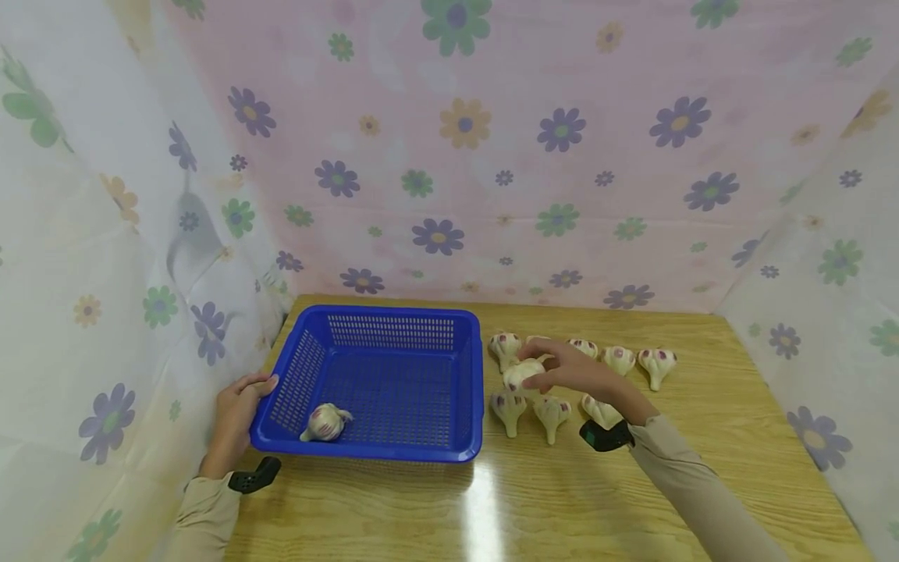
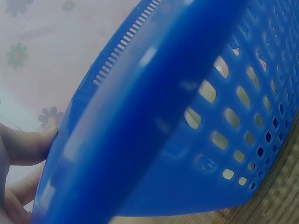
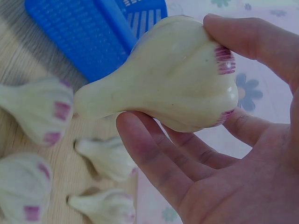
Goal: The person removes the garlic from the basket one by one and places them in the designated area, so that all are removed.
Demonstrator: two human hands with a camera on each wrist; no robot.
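Observation:
A blue plastic basket with slotted walls stands on the left of the table. My left hand pinches its left rim, thumb on top; the left wrist view shows that rim up close. One garlic bulb with purple streaks lies inside, at the near left corner. To the right of the basket, my right hand holds a pale garlic bulb between thumb and fingers, its stem pointing away from the palm. It is raised above the other bulbs.
Several garlic bulbs lie in loose rows right of the basket, among them one at the far right and one in the near row. Flowered cloth encloses the wooden table at the back and sides.

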